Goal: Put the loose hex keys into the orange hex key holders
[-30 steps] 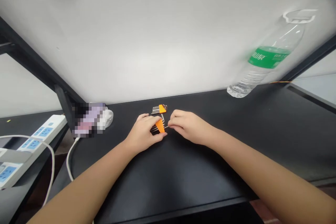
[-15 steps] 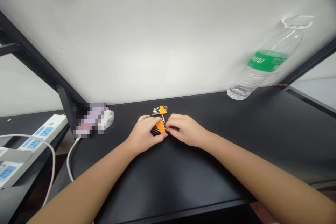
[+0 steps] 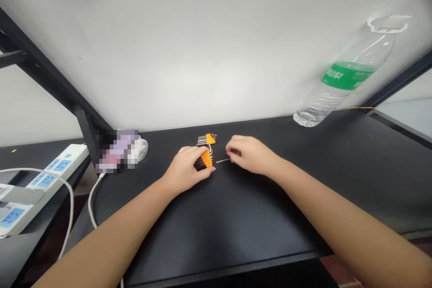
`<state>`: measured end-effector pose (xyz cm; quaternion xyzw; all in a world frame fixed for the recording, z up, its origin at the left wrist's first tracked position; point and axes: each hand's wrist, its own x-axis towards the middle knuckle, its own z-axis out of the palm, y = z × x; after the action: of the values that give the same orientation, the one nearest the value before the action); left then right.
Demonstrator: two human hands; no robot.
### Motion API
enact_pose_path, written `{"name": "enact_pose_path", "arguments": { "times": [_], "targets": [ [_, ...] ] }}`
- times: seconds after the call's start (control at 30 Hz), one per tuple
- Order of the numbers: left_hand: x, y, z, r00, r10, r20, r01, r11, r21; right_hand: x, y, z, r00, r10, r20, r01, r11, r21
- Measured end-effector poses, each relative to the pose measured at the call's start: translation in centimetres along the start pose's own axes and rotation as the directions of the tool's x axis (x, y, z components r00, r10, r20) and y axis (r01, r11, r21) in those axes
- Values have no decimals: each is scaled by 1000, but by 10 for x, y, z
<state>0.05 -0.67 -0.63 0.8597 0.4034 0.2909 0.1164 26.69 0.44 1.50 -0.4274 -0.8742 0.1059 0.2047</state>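
Observation:
My left hand (image 3: pixel 185 164) grips an orange hex key holder (image 3: pixel 207 159) between thumb and fingers, with several metal hex keys fanned through it. To its right, my right hand (image 3: pixel 248 155) pinches the bent end of one thin hex key (image 3: pixel 222 160), whose long arm points left toward the holder without touching it. Just behind the held set, a second orange holder (image 3: pixel 211 138) with several silver keys lies on the black table (image 3: pixel 216 234). My left fingers partly cover the keys in the first holder.
A clear plastic bottle (image 3: pixel 349 75) with a green label stands at the back right against the wall. On the left are a crumpled white plastic item (image 3: pixel 137 150), a blurred-out object, a white cable (image 3: pixel 90 202) and a power strip (image 3: pixel 47 180). A black frame post rises at the left.
My right hand has moved right, away from the holder, drawing one thin hex key out of it. The left hand keeps its grip on the holder. The view has shifted slightly.

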Motion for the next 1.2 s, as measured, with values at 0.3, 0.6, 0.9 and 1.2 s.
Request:
{"name": "enact_pose_path", "arguments": {
  "times": [0.3, 0.6, 0.9, 1.2],
  "targets": [
    [1, 1, -1, 999, -23, 26, 23, 1000, -1, -1, 29, 2, 985, 42, 170, -64, 991, 122],
    [1, 1, 0, 999, -17, 41, 18, 1000, -16, -2, 21, -1, 968, 115, 222, -109, 993, -36],
    [1, 0, 0, 999, -13, 33, 14, 1000, -7, -8, 13, -5, 942, 200, 268, -166, 975, -147],
    [1, -2, 2, 1000, 8, 12, -8, 1000, -15, -3, -20, -10, 989, -34, 146, 14, 991, 132]
  ]
}}
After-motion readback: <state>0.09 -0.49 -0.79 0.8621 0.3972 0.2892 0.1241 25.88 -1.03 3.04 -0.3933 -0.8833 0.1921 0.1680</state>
